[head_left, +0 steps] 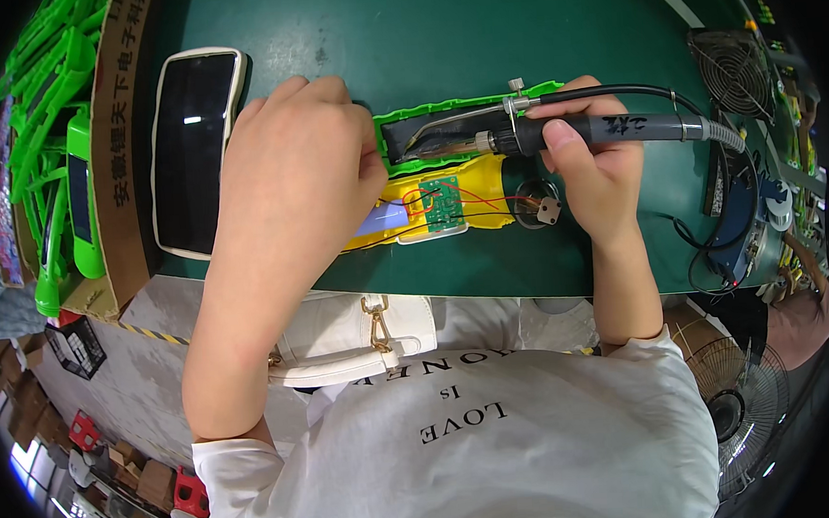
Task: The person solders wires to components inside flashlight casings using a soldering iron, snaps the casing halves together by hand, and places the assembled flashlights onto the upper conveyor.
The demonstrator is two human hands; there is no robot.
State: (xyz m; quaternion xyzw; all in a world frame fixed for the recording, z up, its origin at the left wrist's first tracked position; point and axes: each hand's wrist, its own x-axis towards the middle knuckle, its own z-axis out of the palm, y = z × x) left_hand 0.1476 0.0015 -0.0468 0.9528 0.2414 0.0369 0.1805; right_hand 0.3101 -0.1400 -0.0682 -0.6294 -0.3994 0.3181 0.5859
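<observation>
My right hand (607, 169) is closed around the grey handle of a soldering iron (647, 129), which has a metal feed tube clamped along it and points left. Its tip is over a green plastic casing half (556, 89) with a black inner part. Below that lies a yellow casing half (487, 180) holding a green circuit board (443, 204), a purple cylindrical battery (383, 218) and red and black wires. The wires run right to a round clear lamp part (545, 208). My left hand (296, 153) is closed at the casings' left end; its fingertips and anything in them are hidden.
A phone in a white case (157, 151) lies left on the green table (403, 34). Beside it stands a cardboard box (123, 209) of green casings (81, 192). At right are a black fan (731, 69) and a blue device (737, 235). A white bag (353, 335) hangs below the edge.
</observation>
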